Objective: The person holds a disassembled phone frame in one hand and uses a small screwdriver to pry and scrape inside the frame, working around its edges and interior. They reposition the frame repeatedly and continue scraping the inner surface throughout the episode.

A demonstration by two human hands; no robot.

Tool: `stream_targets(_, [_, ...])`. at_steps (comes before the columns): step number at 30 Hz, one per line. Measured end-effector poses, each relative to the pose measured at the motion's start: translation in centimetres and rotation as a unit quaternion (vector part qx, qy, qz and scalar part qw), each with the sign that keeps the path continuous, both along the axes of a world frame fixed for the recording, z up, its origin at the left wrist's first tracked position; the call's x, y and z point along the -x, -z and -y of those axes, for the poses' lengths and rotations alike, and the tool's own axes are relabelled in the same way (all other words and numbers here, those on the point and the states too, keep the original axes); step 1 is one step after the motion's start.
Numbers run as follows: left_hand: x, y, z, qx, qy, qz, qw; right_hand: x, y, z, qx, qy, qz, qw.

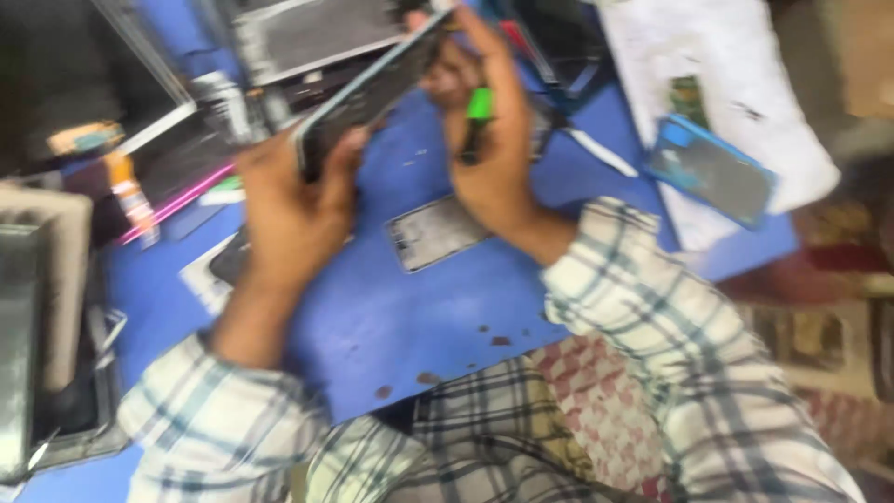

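Left hand [284, 210] clamped on the lower end of a phone [368, 88] tilted above the blue mat [419, 317]; right hand [489, 154] pinching its top edge, green-handled tool [478, 116] tucked in, probably a screwdriver; slack grip risks dropping it onto the loose metal plate [433, 231].

Blue mat [447, 317]; grey plate [433, 233]; blue phone back cover [712, 170] on white sheet [717, 56]; glue bottle [130, 197].

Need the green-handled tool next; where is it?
The green-handled tool is in the right hand, upper centre of the head view, beside the phone.
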State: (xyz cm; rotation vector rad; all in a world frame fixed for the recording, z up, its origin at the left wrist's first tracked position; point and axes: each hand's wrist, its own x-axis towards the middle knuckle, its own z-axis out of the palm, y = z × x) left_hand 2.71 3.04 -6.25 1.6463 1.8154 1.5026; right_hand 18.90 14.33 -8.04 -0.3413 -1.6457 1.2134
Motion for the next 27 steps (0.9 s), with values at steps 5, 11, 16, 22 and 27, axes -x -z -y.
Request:
stream_targets(5, [1.2, -0.4, 0.6, -0.138, 0.018, -0.042, 0.989, 0.4, -1.7, 1.5, 0.024, -0.031, 0.015, 0.999])
stream_targets(11, [2.2, 0.1, 0.7, -0.056, -0.065, 0.0, 0.996, 0.5, -2.3, 2.6, 0.001, -0.051, 0.051, 0.997])
stream_targets(16, [1.8, -0.1, 0.5, -0.081, 0.024, 0.314, 0.946, 0.2, -1.9, 2.8, -0.006, -0.062, 0.035, 0.997])
stream_targets(22, [2.1, -1.0, 0.8, -0.072, 0.093, 0.44, 0.89, -0.3, -2.0, 2.8, -0.187, -0.019, 0.115, 0.975])
stream_targets(27, [2.4, -1.9, 1.4, -0.07, 0.165, 0.509, 0.842, 0.5, -1.6, 3.3, -0.197, -0.05, 0.127, 0.971])
